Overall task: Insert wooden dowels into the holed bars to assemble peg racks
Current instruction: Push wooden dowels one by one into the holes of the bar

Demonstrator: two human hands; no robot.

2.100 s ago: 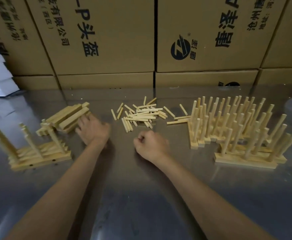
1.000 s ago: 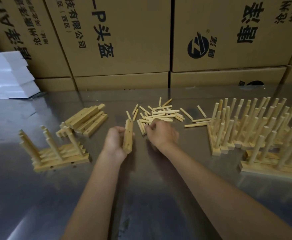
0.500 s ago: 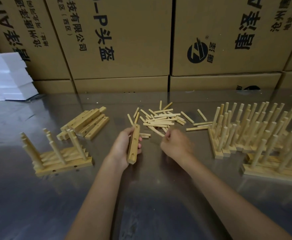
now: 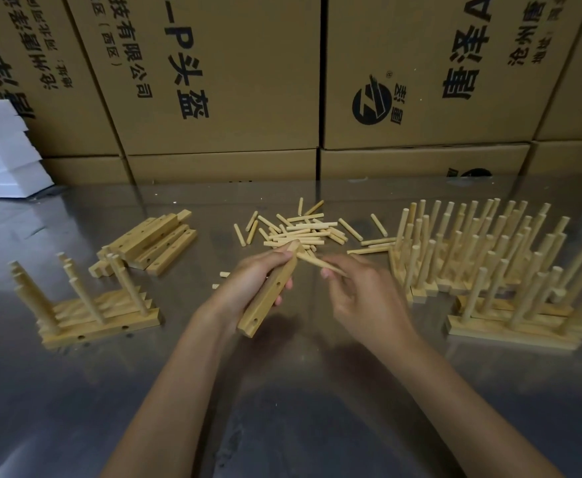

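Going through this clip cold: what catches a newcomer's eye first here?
Centre frame, the left hand grips a holed bar while the right hand pinches a dowel against its far end. Behind them lies a pile of loose dowels; a crowd of finished peg racks bristles on the right.

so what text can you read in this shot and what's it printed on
"-P头盔": large black print on the brown cardboard box behind the table.
"技有限公司": smaller line on the same box.
"(西区)": small print beside it.
Round black logo on the right-hand cardboard box: its characters are too distorted to read.
Wooden parts: no text.
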